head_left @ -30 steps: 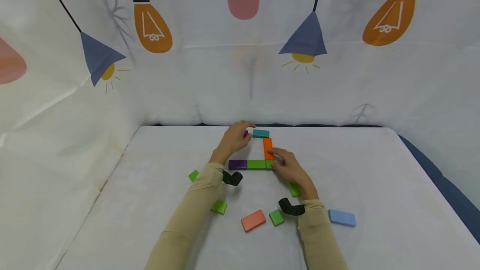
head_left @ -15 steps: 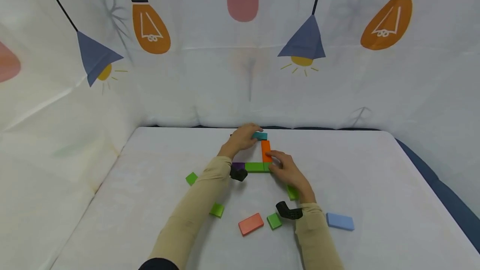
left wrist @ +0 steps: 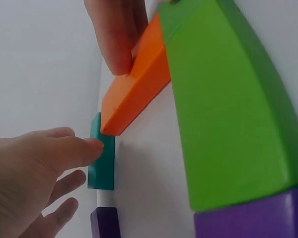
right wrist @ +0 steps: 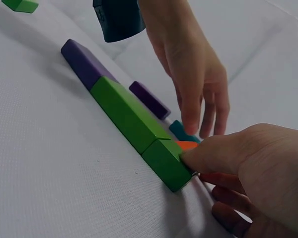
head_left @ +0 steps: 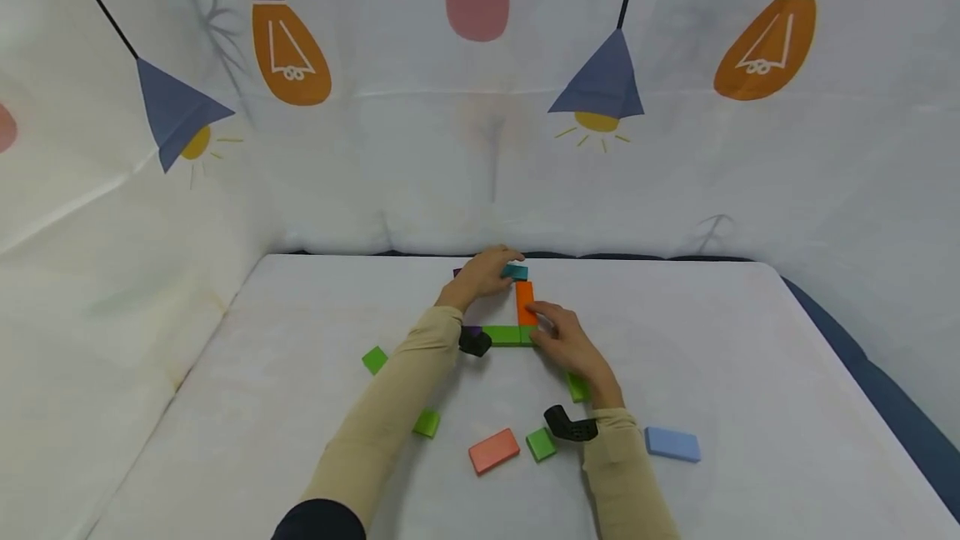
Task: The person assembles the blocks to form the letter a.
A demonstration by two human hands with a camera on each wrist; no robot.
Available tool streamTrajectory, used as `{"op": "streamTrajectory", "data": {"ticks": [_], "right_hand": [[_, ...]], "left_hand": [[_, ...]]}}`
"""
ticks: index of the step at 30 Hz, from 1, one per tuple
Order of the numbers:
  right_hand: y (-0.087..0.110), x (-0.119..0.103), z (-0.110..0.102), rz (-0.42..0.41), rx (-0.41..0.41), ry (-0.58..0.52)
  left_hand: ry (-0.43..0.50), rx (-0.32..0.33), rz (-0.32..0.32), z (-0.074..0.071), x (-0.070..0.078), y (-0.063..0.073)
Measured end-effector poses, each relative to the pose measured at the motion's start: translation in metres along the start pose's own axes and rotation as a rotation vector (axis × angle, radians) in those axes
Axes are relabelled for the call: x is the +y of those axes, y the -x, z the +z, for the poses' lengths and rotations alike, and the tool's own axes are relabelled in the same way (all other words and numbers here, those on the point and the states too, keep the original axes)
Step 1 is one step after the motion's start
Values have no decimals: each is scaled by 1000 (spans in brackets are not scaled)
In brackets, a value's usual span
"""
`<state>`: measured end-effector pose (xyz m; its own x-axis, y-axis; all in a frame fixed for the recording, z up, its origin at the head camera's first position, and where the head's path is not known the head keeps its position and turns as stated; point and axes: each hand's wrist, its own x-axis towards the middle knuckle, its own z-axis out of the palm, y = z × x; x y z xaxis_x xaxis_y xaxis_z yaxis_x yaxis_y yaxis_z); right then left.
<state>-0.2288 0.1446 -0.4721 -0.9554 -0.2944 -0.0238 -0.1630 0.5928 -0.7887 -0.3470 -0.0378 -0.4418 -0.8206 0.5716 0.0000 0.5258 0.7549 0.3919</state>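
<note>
My left hand reaches to the far end of the layout and pinches a teal block, thumb on its near side in the head view. A dark purple block lies just beside it, a small gap between. My right hand rests an index fingertip on the side of an orange block. Its thumb touches a small green block. That block adjoins a longer green block, which continues into another purple block. The orange block stands at right angles to this row, reaching toward the teal one.
Loose on the white table lie a salmon block, a blue block and several green ones, including a green block at left and a green block beside my right wrist. A printed curtain rises behind the far edge.
My left hand has moved right from over the dark purple block to the teal block and taken hold of it. The right hand keeps its place at the orange and green blocks.
</note>
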Motion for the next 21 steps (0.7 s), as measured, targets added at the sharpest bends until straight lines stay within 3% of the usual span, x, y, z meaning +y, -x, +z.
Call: {"op": "streamTrajectory", "data": {"ticks": [10,21], "right_hand": [[1,-3,0,32,9,-12],[0,-2,2,34,4,-8]], "left_hand": [[-15,-98,68,-7,2,-6],[-14,-135,34,-1,1,-11]]}}
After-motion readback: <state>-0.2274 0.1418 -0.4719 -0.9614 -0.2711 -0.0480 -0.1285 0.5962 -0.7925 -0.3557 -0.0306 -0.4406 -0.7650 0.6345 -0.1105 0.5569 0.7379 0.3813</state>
